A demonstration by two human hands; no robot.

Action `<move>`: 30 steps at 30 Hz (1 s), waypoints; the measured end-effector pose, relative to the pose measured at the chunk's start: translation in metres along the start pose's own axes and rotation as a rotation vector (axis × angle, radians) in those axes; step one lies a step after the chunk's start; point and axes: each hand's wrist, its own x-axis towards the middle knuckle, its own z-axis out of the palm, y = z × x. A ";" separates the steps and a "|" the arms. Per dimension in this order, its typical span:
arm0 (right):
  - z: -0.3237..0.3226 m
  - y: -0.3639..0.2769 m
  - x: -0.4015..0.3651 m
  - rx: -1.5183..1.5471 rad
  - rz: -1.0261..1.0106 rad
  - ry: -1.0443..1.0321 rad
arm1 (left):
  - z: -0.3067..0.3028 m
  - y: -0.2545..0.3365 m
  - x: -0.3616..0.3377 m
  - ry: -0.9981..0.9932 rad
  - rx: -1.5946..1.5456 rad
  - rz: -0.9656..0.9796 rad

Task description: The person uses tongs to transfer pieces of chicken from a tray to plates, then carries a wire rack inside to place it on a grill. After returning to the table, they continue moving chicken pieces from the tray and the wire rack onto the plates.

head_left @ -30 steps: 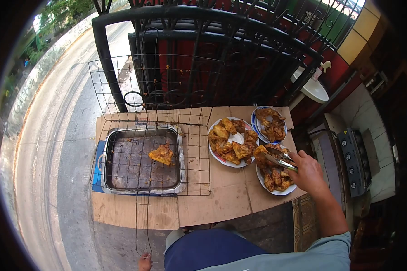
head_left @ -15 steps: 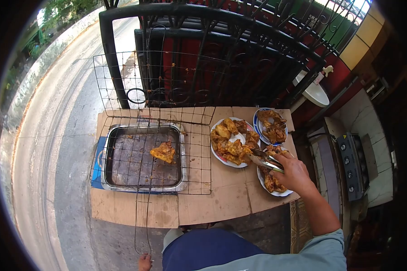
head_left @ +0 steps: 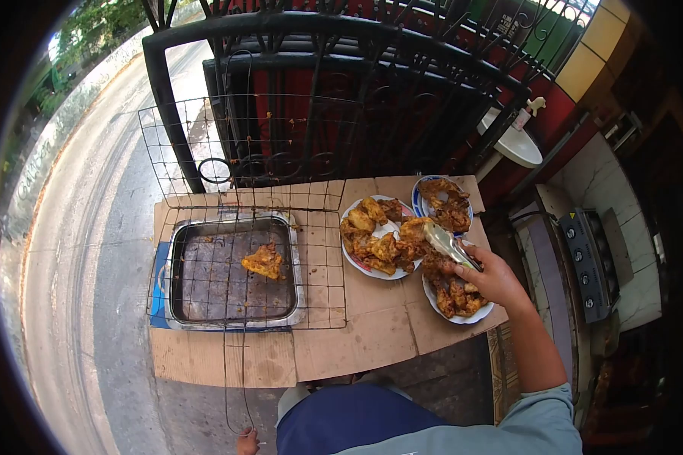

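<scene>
The right hand (head_left: 493, 277) grips metal tongs (head_left: 449, 244) right of the metal tray (head_left: 176, 303), the left hand (head_left: 247, 441) grasps a wire handle (head_left: 235, 379) below it, chicken-laden plates (head_left: 463, 317) sit right on cardboard (head_left: 322, 353), and a gate (head_left: 319, 64) stands behind.

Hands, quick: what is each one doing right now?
Left hand: closed at the end of the long wire handle, seemingly gripping it.
Right hand: closed around metal tongs, their tips at the cooked meat.
</scene>
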 end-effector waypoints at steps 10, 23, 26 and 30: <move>0.045 0.008 0.020 -0.214 0.177 -0.068 | 0.001 -0.017 0.032 -0.011 0.100 0.180; 0.037 0.000 0.020 -0.357 -0.047 0.109 | -0.006 0.010 -0.002 -0.012 -0.074 -0.059; 0.047 -0.008 0.027 -0.539 -0.066 0.104 | -0.009 0.007 0.011 0.028 -0.004 0.024; 0.043 -0.004 0.024 -0.617 -0.126 0.132 | -0.024 0.060 -0.034 0.029 -0.097 -0.140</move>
